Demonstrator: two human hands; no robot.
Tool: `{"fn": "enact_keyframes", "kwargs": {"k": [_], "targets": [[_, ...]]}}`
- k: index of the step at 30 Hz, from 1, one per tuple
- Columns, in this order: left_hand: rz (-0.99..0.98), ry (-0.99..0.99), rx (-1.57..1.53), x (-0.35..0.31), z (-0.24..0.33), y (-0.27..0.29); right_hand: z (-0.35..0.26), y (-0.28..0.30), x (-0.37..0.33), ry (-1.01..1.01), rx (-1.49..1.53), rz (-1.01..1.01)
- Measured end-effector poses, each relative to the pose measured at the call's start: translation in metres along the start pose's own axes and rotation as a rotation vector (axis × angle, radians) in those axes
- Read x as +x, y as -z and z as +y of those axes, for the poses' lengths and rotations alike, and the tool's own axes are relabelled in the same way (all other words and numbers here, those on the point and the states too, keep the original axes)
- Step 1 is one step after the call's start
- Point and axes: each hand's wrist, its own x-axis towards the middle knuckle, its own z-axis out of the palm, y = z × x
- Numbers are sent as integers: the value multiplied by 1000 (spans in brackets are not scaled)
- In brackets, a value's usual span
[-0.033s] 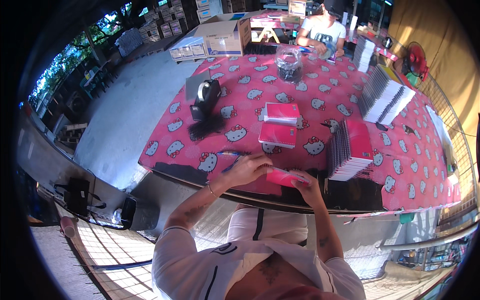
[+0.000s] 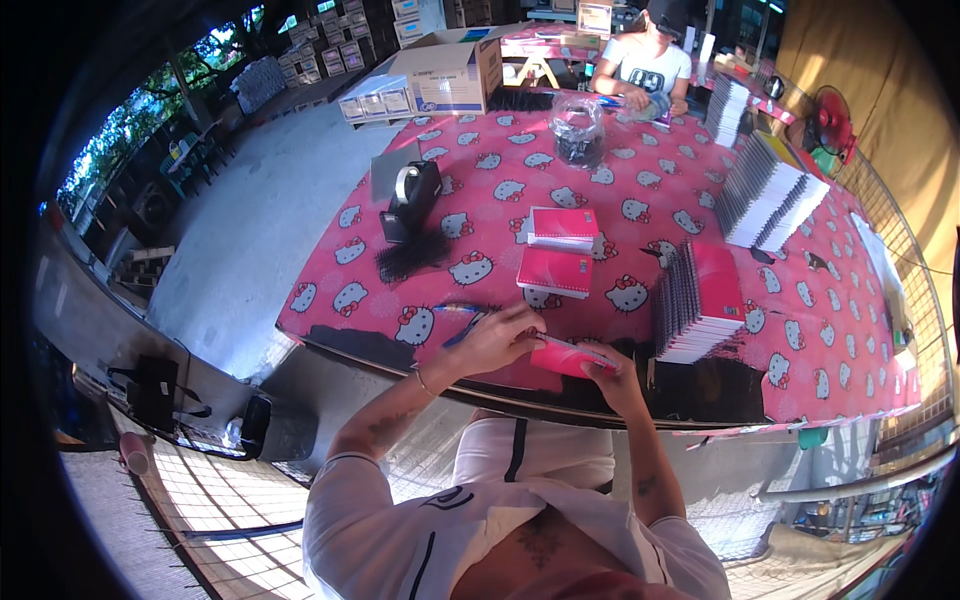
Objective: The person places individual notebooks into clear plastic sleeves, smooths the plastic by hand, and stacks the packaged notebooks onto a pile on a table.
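At the near edge of the table I hold a small pink notebook (image 2: pixel 566 357), tilted up between both hands. My right hand (image 2: pixel 616 374) grips its right end, thumb on the cover. The fingers of my left hand (image 2: pixel 505 338) are pinched at its upper left edge; their tips are partly hidden. Beyond my hands lie two low piles of pink notebooks (image 2: pixel 554 271), one behind the other. To the right stands a stack of spiral-bound pink notebooks (image 2: pixel 718 285). Blue pen-like things (image 2: pixel 458 310) lie beside my left wrist.
Black plastic coils (image 2: pixel 414 258) lie left of a black hand-held device (image 2: pixel 411 202). A clear bag of black coils (image 2: pixel 579 135) stands farther back, near a cardboard box (image 2: pixel 450 78). Taller notebook stacks (image 2: pixel 768 190) stand at right. A co-worker (image 2: pixel 648 75) handles something across the table.
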Motion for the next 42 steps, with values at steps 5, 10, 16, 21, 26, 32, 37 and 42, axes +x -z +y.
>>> {"fn": "enact_keyframes", "kwargs": {"k": [5,10,16,21,26,32,37,42], "targets": [[296,21,749,-15,33,-43,-17,-17,-5,14,-29,121],[253,-1,578,-23,18,-37,-14,-16,-9,101,-149,115],[61,-45,498,-5,19,0,-12,-10,-12,104,-84,97],[187,-26,753,-41,33,-72,-26,-17,-15,-40,20,189],[292,43,835,-7,42,-34,-28,-23,-11,-28,39,184],[311,33,802,-1,47,-39,-18,-17,-11,-7,58,121],[183,-90,615,-42,41,-83,-36,-17,-9,-46,125,152],[313,37,765,13,56,-38,-38,-18,-5,-45,89,97]]}}
